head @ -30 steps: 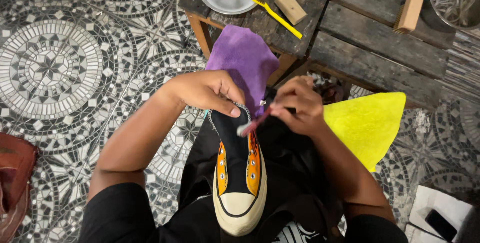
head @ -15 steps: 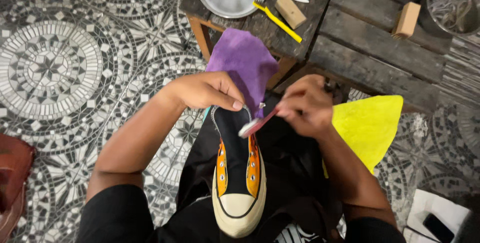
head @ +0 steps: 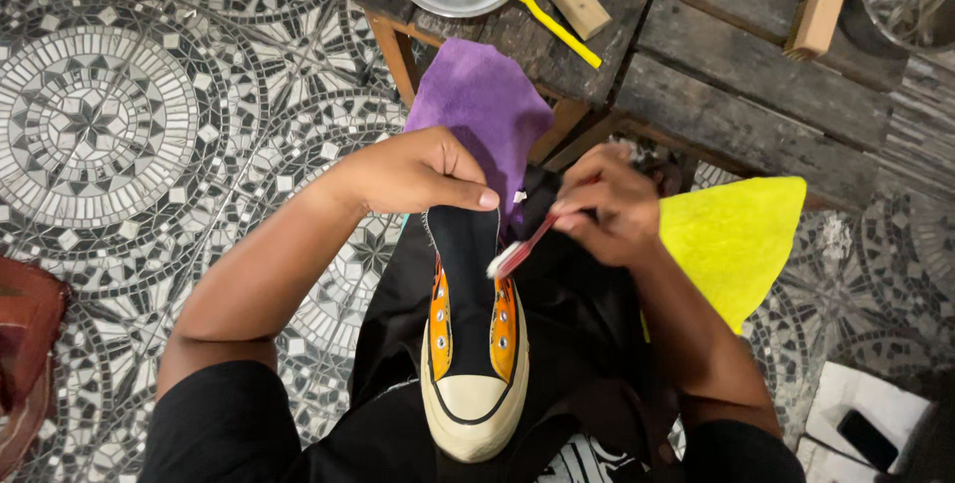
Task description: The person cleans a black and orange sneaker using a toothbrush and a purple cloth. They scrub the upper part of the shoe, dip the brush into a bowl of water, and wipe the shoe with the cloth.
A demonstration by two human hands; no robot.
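On our lap lies the shoe [head: 474, 344], toe toward us. Our left hand [head: 418, 173] clamps its heel end; our right hand [head: 604, 206] grips a red brush [head: 517, 252], bristles touching the tongue. Purple cloth [head: 483, 110] and yellow cloth [head: 729, 239] lie beside.

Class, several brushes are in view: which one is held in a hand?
The red toothbrush, gripped by the right hand against the shoe. The yellow toothbrush lies untouched on the wooden table.
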